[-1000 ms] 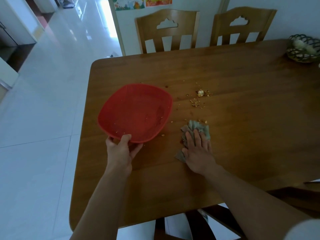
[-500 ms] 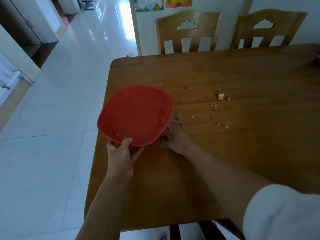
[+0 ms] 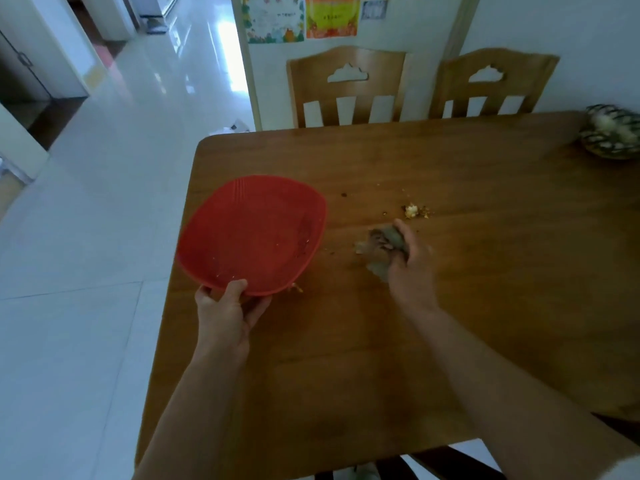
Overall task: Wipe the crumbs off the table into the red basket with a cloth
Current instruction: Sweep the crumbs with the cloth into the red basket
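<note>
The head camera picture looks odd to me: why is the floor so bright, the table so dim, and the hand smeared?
Head view: glare off the floor tiles; the table lies dim; the right hand and cloth are motion-blurred; wide-angle distortion bends the table edges.

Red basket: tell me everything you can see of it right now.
The red basket is a shallow, rounded-square dish that looks like ribbed or meshed plastic. It is tilted, its open side facing the camera, and it hangs partly past the left edge of the table. The left hand grips its near rim, thumb on top. A few pale specks and a dark smear lie inside. A yellow crumb sits by its near right corner. The cloth lies apart, to its right.
</note>
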A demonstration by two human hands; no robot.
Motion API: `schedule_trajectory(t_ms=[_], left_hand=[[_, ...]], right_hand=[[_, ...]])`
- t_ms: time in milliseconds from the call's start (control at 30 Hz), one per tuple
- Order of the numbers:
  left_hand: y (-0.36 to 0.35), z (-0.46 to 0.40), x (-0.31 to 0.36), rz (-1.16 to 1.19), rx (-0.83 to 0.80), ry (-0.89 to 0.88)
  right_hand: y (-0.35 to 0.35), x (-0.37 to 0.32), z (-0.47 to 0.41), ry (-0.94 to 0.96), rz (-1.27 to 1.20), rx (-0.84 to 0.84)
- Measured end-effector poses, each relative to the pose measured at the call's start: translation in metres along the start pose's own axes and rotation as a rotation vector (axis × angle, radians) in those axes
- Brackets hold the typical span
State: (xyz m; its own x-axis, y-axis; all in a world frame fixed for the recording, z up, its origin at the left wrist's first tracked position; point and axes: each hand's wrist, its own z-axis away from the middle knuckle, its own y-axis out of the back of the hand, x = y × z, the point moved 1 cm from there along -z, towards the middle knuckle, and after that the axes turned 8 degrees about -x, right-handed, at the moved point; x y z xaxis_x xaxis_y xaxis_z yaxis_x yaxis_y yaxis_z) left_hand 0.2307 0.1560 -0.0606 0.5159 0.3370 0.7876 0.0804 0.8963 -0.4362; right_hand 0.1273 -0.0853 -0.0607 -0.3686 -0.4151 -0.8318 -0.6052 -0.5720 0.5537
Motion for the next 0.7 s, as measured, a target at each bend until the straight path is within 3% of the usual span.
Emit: schedule_trajectory(t_ms=[133,200,333,433,567,700], left_hand=[[-0.033,-0.006,-0.019,0.018,-0.046,0.056],[-0.048,-0.009,-0.028,0.01,-0.06,0.08],[-0.059,-0.018,-0.037,-0.009,-0.065,0.099],[-0.061,-0.024,-0.042,-0.032,-0.065,0.098],[-0.061,-0.029,-0.044,-0.032,-0.056,0.105],[-0.054,-0.032,-0.039,-0.019,-0.042,0.089]], right_hand=[[0.068,0.062,0.012,-0.137,0.1,0.24],[0.107,0.104,0.017,-0.299,0.178,0.298],[0.139,0.165,0.016,-0.583,0.451,0.139],[0.115,0.158,-0.003,-0.532,0.588,0.074],[0.055,0.122,-0.016,-0.288,0.639,-0.018],[0.002,0.09,-0.017,-0.173,0.604,-0.084]])
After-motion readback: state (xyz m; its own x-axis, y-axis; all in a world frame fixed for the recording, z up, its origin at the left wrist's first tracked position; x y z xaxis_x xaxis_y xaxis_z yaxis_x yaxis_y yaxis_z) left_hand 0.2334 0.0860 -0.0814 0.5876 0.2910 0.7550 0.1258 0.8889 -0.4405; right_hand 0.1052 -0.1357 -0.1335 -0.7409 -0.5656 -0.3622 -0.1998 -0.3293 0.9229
